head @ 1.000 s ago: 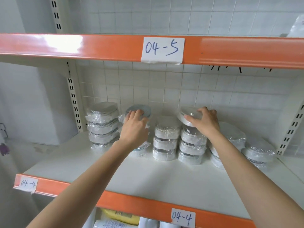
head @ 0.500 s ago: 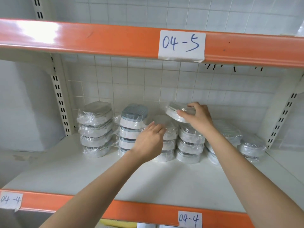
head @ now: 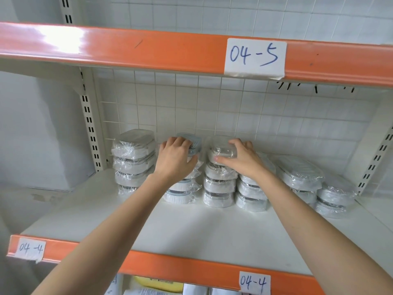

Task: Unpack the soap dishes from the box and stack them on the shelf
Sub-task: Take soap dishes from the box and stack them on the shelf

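Plastic-wrapped soap dishes stand in several stacks along the back of the white shelf (head: 191, 231). My right hand (head: 242, 160) grips a wrapped soap dish (head: 223, 152), thumb on its front and fingers over its top, and the dish sits on the third stack (head: 219, 188). My left hand (head: 176, 158) curls over the grey-topped dish (head: 192, 141) that crowns the second stack (head: 182, 192), thumb against its front edge. The box is out of view.
Another stack (head: 134, 158) stands at the far left beside the slotted upright (head: 91, 133). More stacks (head: 302, 177) stand to the right. An orange beam labelled 04-5 (head: 148, 50) hangs overhead. The front beam (head: 170, 267) carries 04-4 labels. Packaged goods show below.
My right hand has carried its dish left and down onto the third stack. My left hand has gone back to the top dish of the second stack.
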A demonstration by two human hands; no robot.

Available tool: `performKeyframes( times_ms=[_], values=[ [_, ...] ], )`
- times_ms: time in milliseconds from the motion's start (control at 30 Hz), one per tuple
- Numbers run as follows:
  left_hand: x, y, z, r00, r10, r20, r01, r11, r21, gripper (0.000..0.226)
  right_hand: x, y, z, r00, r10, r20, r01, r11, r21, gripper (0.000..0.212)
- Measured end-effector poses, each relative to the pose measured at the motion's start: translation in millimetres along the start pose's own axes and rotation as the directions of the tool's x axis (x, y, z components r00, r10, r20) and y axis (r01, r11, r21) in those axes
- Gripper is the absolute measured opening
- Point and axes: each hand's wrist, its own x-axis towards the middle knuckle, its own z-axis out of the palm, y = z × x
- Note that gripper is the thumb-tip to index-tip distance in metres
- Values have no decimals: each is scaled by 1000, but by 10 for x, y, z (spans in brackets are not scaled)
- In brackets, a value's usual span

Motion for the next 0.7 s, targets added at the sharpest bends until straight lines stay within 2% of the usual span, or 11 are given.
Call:
performKeyframes(
  times_ms=[233, 400, 500, 600, 700],
  values=[
    [-39, 22, 16, 999, 22, -24, -21, 999, 33, 40, -41, 21, 34, 997, -77, -4, 77, 997, 13, 70],
    [-41, 48, -36, 1000, 4, 28, -5, 999, 36, 43, -72, 63, 13, 997, -80, 14, 81, 991, -110, 70],
    [-107, 83, -129, 1000, -20, -1, 20, 999, -29, 41, -141, 64, -33, 995, -78, -60, 71, 992, -105, 65],
    [-349, 128, -284, 989, -125, -80, 108, 975, -197, 36, -352, 118, -87, 982, -64, -175, 80, 993, 85, 53],
    [-739, 230, -436, 936, -346, -69, 270, 828, -491, 32, -727, 223, -119, 972, -3, -235, 97, 916, 389, 42]
  ],
)
